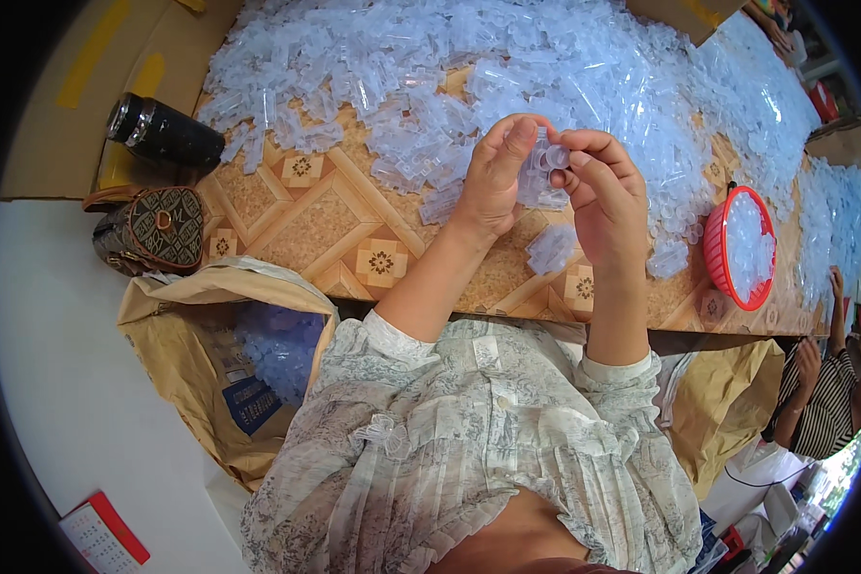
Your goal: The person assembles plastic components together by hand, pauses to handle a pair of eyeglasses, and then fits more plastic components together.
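Observation:
My left hand (497, 177) and my right hand (605, 201) meet above the table, fingers closed around small clear plastic pieces (551, 156) with round ends. The left thumb points up along one side of them, while the right thumb and fingers pinch the other side. How many pieces are between the hands I cannot tell. Behind them spreads a big heap of similar clear plastic pieces (373, 62). Just under the hands, a small clump of clear pieces (552, 249) lies on the patterned tabletop (297, 225).
A red basket (713, 251) with clear pieces stands at right. At left are a black bottle (177, 132) lying tilted and a brown patterned bag (153, 230). An open brown paper sack (182, 359) holding clear pieces stands below the table edge. Another person in stripes (823, 411) is at far right.

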Demonstrator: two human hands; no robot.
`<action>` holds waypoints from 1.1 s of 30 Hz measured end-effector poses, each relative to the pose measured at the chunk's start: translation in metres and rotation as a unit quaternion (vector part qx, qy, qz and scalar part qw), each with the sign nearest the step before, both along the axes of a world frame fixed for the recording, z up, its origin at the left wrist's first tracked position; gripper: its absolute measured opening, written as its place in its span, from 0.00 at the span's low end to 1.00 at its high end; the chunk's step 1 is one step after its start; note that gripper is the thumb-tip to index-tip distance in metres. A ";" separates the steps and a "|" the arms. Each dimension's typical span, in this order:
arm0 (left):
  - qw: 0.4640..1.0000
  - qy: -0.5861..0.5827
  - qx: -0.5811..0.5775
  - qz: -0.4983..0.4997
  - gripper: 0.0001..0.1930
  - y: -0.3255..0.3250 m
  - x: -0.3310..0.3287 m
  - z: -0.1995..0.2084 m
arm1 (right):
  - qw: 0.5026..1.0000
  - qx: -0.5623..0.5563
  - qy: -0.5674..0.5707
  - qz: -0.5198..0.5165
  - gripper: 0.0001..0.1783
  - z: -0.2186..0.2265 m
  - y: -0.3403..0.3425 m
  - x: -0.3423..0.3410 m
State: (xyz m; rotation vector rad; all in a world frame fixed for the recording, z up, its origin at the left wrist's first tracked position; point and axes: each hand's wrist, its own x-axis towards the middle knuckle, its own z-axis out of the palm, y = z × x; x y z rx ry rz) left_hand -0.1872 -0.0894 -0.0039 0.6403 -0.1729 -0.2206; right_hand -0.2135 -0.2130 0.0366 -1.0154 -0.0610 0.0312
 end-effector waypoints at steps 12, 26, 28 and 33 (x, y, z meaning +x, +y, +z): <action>0.999 0.040 0.006 -0.020 0.23 0.000 0.004 -0.011 | 0.935 -0.322 -0.101 -0.111 0.08 0.004 0.020 -0.001; 0.994 0.017 0.084 0.072 0.21 -0.005 -0.005 0.002 | 0.890 -0.397 -0.194 -0.117 0.08 -0.004 0.012 -0.006; 0.994 0.026 0.084 0.068 0.21 -0.005 -0.006 0.001 | 0.901 -0.371 -0.200 -0.105 0.10 -0.010 0.010 -0.008; 0.997 -0.024 0.067 -0.006 0.25 0.000 -0.007 -0.001 | 0.980 -0.198 -0.029 -0.022 0.16 -0.005 0.004 -0.011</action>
